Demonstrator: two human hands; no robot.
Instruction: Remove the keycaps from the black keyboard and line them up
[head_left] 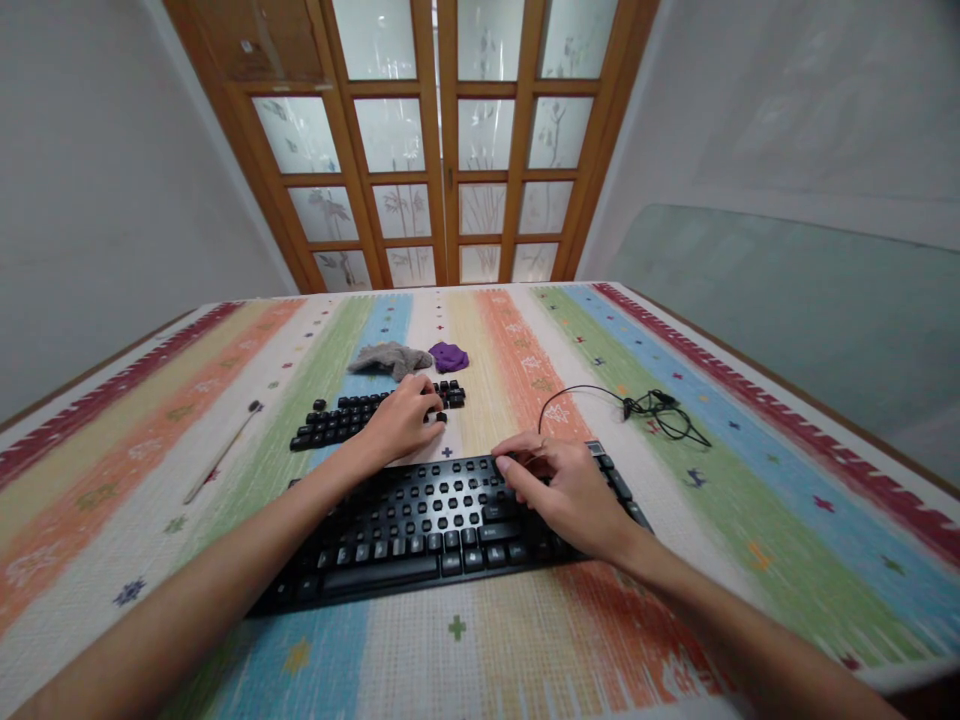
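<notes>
A black keyboard (405, 575) lies on the striped cloth, with many upper key positions showing bare stems and its lower rows still bearing keycaps. Beyond it, loose black keycaps (330, 428) stand in rows. My left hand (405, 420) reaches over the right part of these rows, thumb and fingers closing at a small black keycap (441, 417). On the keyboard's upper right rests my right hand (559, 490), its thumb and forefinger brought together above the key positions; whatever is between them is hidden. The palm covers some keys on the right.
Behind the keycaps lie a grey cloth (390, 358) and a purple lump (448, 357) of soft material. A thin brush (221, 455) is at left. The keyboard's black cable (660, 408) is bundled at right. Wooden glass-paned doors (442, 140) stand beyond the table.
</notes>
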